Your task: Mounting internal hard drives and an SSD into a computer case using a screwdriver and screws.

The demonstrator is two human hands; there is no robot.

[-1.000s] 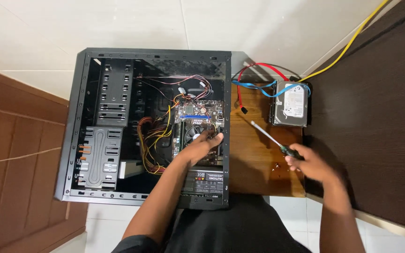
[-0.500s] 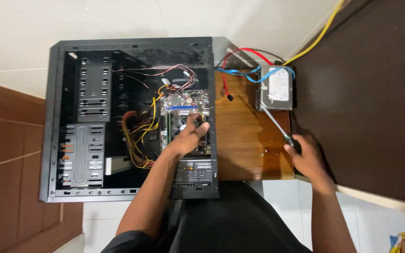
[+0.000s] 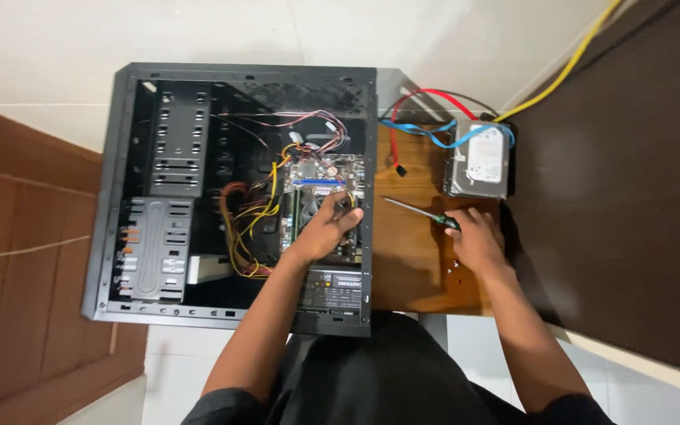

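Observation:
An open black computer case (image 3: pixel 131 189) lies on its side in front of me. My left hand (image 3: pixel 326 227) rests inside it on the small motherboard (image 3: pixel 326 173), fingers curled over the cooler area. My right hand (image 3: pixel 475 240) lies on the wooden table (image 3: pixel 411 260) and grips the dark handle of a screwdriver (image 3: pixel 419 212), whose shaft points left towards the case. A hard drive (image 3: pixel 478 161) sits on the table just beyond my right hand, with red and blue cables (image 3: pixel 423 118) running to it.
Yellow and red wire bundles (image 3: pixel 249 224) fill the case middle; a power supply (image 3: pixel 332 290) sits at its near edge. Small screws (image 3: pixel 454 266) lie on the table near my right wrist. A yellow cable (image 3: pixel 568 67) runs up right. A brown wooden panel (image 3: pixel 17 260) stands left.
The screwdriver has been lowered from a raised tilt to lie nearly flat on the table, tip pointing left. My left hand stays on the motherboard. The camera view shifted slightly.

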